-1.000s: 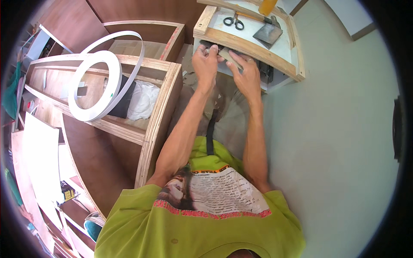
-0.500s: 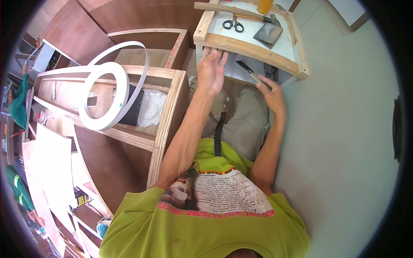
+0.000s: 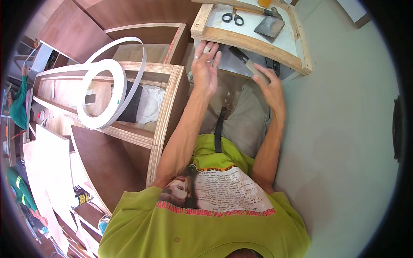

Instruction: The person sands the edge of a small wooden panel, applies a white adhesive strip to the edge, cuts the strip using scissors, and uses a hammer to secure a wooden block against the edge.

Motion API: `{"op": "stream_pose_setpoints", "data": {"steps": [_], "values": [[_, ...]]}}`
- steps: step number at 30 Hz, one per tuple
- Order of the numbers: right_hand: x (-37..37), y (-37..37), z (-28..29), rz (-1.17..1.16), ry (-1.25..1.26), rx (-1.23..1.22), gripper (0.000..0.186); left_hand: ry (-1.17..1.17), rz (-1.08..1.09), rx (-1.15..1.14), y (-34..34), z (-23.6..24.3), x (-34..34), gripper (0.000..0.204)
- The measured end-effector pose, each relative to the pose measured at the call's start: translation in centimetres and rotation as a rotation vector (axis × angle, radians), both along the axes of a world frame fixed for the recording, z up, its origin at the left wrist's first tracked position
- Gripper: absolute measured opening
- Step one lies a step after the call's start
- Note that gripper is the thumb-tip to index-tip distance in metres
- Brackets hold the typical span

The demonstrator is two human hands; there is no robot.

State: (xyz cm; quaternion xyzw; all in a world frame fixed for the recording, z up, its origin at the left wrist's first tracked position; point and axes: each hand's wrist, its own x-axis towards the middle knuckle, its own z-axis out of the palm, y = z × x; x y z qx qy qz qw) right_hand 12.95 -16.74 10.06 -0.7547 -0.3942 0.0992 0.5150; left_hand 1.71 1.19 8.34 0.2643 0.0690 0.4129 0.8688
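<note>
My left hand [image 3: 205, 66] is raised palm up with its fingers apart, just under the near rail of a wooden-framed white stand [image 3: 249, 43]. A ring shows on one finger and a pale wrap on another. Nothing visible lies in that hand. My right hand [image 3: 272, 89] is closed around the pale handle of a knife-like tool [image 3: 251, 65]. Its dark end points up and left, toward the space beneath the rail. On the stand's top lie black-handled scissors [image 3: 232, 18], a hammer [image 3: 258, 11] and a flat grey scraper-like blade [image 3: 269, 29].
On my left stands an open plywood cabinet frame [image 3: 165, 103] with a large roll of white edging strip [image 3: 88, 114] leaning on it. White cloth or plastic [image 3: 150, 103] lies inside. Loose panels [image 3: 51, 159] and people in green sleeves [image 3: 19, 109] are farther left. Grey floor [image 3: 340, 129] extends right.
The knife-like tool has swung slightly and its dark end looks blurred. My left hand has shifted a little up and left, its fingers more spread. The view has moved slightly.
</note>
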Motion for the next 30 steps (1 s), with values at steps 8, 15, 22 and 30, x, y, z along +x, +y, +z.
{"op": "stream_pose_setpoints", "data": {"steps": [8,15,22,30], "values": [[-0.7,3.8,-0.4,0.091,-0.246,0.096,0.037,0.226,-0.021,0.054,-2.1,-1.7,0.0,0.043],[-1.6,5.1,-1.3,0.085,-0.272,0.125,0.036,0.227,0.059,0.208,-2.3,-0.3,0.8,0.024],[-1.4,4.7,-1.0,0.087,-0.264,0.117,0.035,0.284,0.125,0.258,-2.7,-0.1,1.2,0.02],[-0.8,4.7,-1.6,0.116,-0.24,0.12,0.036,0.319,0.124,0.3,-2.7,-0.3,1.4,0.017]]}}
